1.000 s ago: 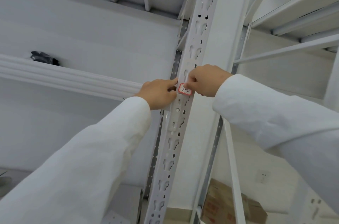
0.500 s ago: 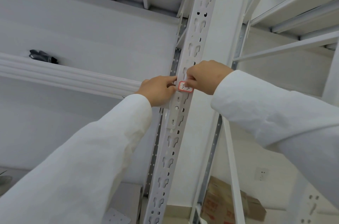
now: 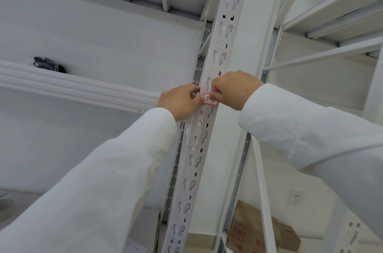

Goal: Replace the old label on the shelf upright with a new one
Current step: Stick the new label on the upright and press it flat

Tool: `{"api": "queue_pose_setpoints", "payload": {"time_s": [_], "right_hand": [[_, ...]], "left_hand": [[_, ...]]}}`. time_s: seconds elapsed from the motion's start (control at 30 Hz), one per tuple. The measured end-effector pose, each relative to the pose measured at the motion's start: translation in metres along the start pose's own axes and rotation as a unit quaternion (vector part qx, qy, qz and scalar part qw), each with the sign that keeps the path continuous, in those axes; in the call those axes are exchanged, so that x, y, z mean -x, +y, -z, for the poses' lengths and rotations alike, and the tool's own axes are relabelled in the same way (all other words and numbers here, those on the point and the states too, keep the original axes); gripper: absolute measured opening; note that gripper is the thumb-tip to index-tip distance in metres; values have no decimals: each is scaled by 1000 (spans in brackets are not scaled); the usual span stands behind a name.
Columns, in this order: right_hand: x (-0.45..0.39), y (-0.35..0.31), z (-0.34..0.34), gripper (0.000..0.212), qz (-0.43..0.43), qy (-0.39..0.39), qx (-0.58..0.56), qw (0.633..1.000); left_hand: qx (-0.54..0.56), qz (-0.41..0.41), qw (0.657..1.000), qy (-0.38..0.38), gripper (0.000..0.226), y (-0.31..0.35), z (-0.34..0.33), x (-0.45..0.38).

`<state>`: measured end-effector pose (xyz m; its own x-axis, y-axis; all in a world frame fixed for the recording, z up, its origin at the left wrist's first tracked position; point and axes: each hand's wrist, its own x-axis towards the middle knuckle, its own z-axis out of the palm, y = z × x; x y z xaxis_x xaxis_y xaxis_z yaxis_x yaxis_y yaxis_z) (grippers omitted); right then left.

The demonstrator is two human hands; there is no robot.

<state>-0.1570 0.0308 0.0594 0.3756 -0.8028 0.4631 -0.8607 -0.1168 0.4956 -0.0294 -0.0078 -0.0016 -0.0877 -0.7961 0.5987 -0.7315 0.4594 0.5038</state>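
Note:
A white slotted shelf upright [image 3: 194, 159] runs from the bottom centre up to the top. A small white label with a red border and handwriting [image 3: 210, 100] lies across its front face. My left hand [image 3: 180, 101] touches the label's left end with thumb and fingertips. My right hand [image 3: 234, 89] presses or pinches its upper right edge, fingers curled. Which label this is, old or new, I cannot tell. Both arms wear white sleeves.
A white shelf beam [image 3: 72, 84] runs left from the upright with a dark object [image 3: 48, 64] on that shelf. More white shelving [image 3: 331, 12] stands at right. A brown cardboard box [image 3: 255, 232] sits low behind the upright, and a wall socket [image 3: 296, 200] is beyond.
Both hands stay on the label at the same spot of the upright. The view has shifted slightly, so hands and label sit a little higher in the frame.

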Motion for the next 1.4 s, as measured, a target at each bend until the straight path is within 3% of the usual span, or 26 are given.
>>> {"api": "queue_pose_setpoints", "payload": {"time_s": [0.47, 0.67, 0.87, 0.97, 1.1, 1.23, 1.4], "right_hand": [[-3, 3, -8, 26, 3, 37, 17, 999], [-12, 10, -15, 44, -83, 34, -91, 992], [-10, 12, -14, 66, -168, 16, -74, 983], [-13, 15, -21, 69, -195, -1, -146, 970], [-18, 13, -32, 64, -172, -17, -272, 947], [-13, 33, -36, 42, -128, -24, -413, 901], [-7, 39, -42, 29, -109, 16, -464, 879]], "left_hand": [[-25, 47, 999, 4, 47, 10, 0, -8], [-20, 43, 999, -5, 32, 9, 1, -8], [-16, 29, 999, -9, 35, 6, 3, -6], [-17, 26, 999, -15, 34, 5, 4, -5], [-22, 27, 999, -17, 35, 6, 4, -5], [-15, 28, 999, -18, 36, 6, 4, -4], [-17, 30, 999, -19, 37, 7, 4, -4]]}}
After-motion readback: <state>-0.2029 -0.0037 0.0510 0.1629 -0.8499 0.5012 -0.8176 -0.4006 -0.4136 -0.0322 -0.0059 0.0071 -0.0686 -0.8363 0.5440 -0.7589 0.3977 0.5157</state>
